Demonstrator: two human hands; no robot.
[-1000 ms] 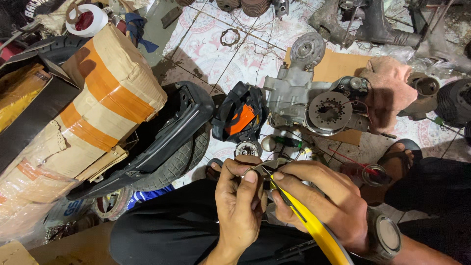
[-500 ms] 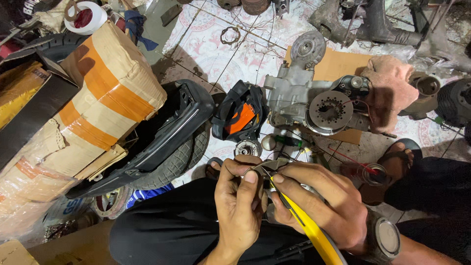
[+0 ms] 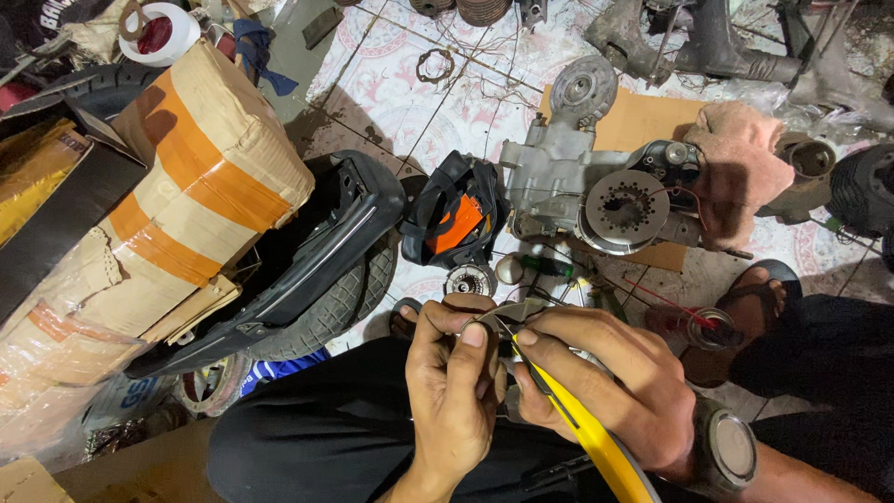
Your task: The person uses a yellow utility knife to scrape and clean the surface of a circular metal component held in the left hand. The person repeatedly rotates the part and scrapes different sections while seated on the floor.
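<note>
Metal piece [image 3: 510, 315], small, grey and thin, sits pinched between both hands just above the person's lap, in the lower middle of the view. The left hand [image 3: 453, 389] curls around it from the left, its thumb [image 3: 468, 343] pressed flat on the near edge and the other fingers folded behind, so most of the piece is hidden. The right hand [image 3: 605, 377] closes on it from the right, its fingertips [image 3: 527, 337] touching the piece's right end. That same hand also grips a tool with a yellow handle [image 3: 596, 440], which runs down and to the right under the palm; its dark tip points up toward the piece, but I cannot tell whether it touches. A watch [image 3: 728, 450] sits on the right wrist.

On the tiled floor [image 3: 400, 102] beyond the hands lies a grey engine block [image 3: 596, 191] on a sheet of cardboard [image 3: 643, 119], with a pink rag [image 3: 740, 158] draped beside it. A black and orange bag [image 3: 456, 219] lies left of the engine, next to a tyre [image 3: 331, 303] and a black plastic cover [image 3: 298, 261]. A taped cardboard parcel [image 3: 177, 186] fills the left side. A sandalled foot [image 3: 745, 298] rests near the right.
</note>
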